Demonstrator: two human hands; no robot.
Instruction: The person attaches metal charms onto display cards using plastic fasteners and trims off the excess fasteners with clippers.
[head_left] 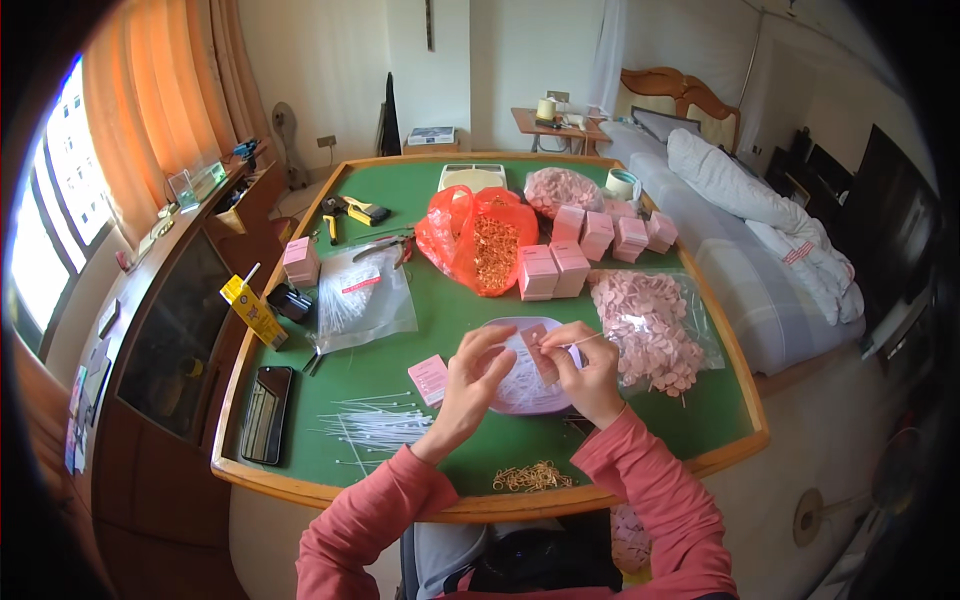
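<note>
My right hand [590,373] pinches a small pink card [538,355] above a pale lilac bowl [497,405]. A thin pale strand shows at its fingers; what it is I cannot make out. Just left of the card, my left hand [474,380] is curved with thumb and fingers apart, seemingly holding nothing. Thin white pieces [525,385] fill the bowl, partly hidden by both hands. Beside my left wrist lies a pink box [429,380]. White plastic ties [380,427] are spread left of my forearm. Small gold-coloured clasps [533,477] form a pile near the table's front edge.
Pink pieces in a clear bag [650,335] lie right; an orange-red bag [450,240] of gold-coloured parts and several pink boxes [538,272] stand behind. Leftward are a bag of white ties [375,305], a yellow carton [253,313] and a phone [267,415]. A wooden rim [740,440] edges the table.
</note>
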